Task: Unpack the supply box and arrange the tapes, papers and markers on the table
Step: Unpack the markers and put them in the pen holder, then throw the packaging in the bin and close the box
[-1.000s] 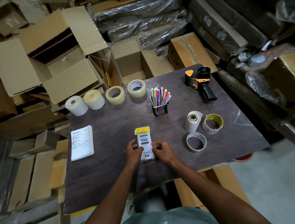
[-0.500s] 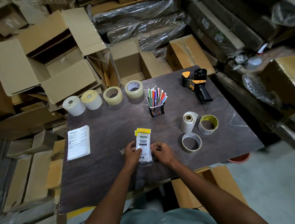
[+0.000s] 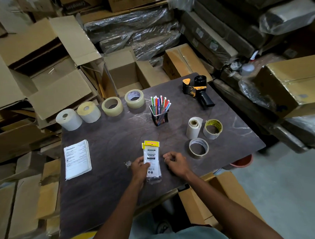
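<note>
The flat, glossy plastic packet (image 3: pixel 151 158) lay lengthwise, yellow header away; left hand (image 3: pixel 140 168) pinched its edge, right hand (image 3: pixel 174 162) loosely curled beside, empty.

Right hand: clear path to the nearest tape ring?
Probably yes. The right hand holds nothing and lies just left of the tape ring, with only bare table between them.

Clear yellow-topped packet (image 3: pixel 152 159) flat on table; marker cup (image 3: pixel 159 112) upright; paper stack (image 3: pixel 77 160) at left edge.
</note>
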### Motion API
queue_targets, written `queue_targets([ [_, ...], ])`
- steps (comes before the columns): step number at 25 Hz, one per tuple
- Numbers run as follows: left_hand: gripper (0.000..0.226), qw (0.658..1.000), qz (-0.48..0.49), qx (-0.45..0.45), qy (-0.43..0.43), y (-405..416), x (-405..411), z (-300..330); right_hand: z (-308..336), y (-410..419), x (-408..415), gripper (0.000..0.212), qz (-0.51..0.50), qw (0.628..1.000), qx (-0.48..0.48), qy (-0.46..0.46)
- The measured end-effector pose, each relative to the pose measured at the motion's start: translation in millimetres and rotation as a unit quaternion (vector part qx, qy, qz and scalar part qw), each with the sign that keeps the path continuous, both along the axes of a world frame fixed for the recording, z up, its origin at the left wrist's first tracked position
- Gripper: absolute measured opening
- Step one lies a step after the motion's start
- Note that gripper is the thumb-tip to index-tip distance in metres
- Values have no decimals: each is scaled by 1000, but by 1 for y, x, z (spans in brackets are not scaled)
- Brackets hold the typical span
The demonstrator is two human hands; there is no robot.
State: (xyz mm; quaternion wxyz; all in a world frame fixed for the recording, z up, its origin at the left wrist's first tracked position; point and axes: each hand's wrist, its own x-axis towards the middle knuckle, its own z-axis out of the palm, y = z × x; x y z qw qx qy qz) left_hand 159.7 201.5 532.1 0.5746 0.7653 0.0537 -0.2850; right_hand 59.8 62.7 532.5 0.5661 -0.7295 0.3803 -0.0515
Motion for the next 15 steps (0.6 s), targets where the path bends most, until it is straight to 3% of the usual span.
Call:
queue_targets([
  [4, 36, 1000, -15, -18, 9, -4, -10, 2, 4, -6, -17, 14, -60, 998, -8, -13],
  [10, 36, 998, -31, -41, 20, -18, -24, 6, 34, -16, -45, 10, -203, 973, -92, -57],
  [12, 35, 998, -34, -46, 23, -24, -29, 7, 37, -23, -52, 8, -261, 957, -115, -42],
  [15, 37, 997, -41, -53, 28, -34, -35, 11, 33, -39, -59, 24, -265, 952, -152, 29],
])
